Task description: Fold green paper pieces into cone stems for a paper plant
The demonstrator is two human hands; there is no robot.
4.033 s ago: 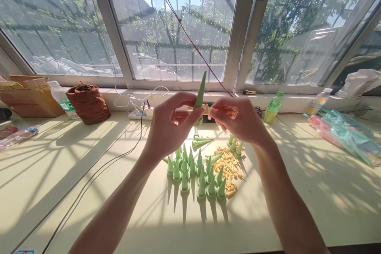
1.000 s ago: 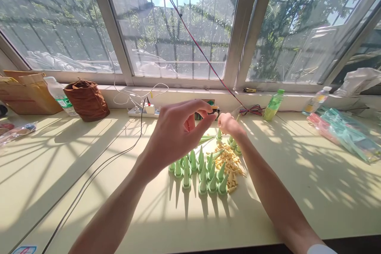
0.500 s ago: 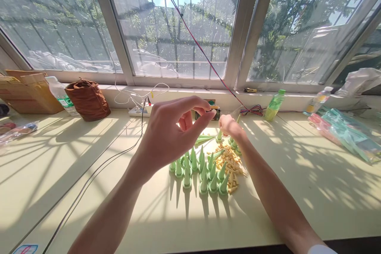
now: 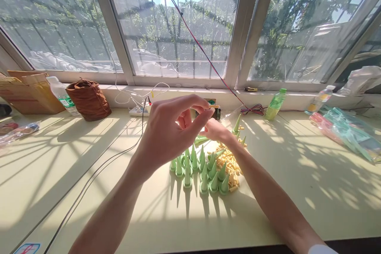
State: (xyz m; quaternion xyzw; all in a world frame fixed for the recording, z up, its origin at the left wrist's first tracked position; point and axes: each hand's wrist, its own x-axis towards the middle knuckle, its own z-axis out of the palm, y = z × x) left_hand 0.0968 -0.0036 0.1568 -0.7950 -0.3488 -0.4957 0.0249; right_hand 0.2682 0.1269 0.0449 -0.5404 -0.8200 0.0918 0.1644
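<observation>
Left fingers (image 4: 193, 100) curl near green cones (image 4: 204, 180), behind table's front edge (image 4: 351, 237).

Below the left hand (image 4: 174, 135), cones (image 4: 204, 182) stand on the table (image 4: 166, 222); pegs (image 4: 228, 158) heaped lower right of it; bag (image 4: 89, 100) away left, two bottles (image 4: 275, 105) out right, window (image 4: 184, 31) behind.

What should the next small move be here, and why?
Probably the right hand should pinch one of the lying green cones: its fingertips appear close beside them, though contact is unclear. The left hand is raised with thumb and forefinger nearly together, and no cone shows in it.
</observation>
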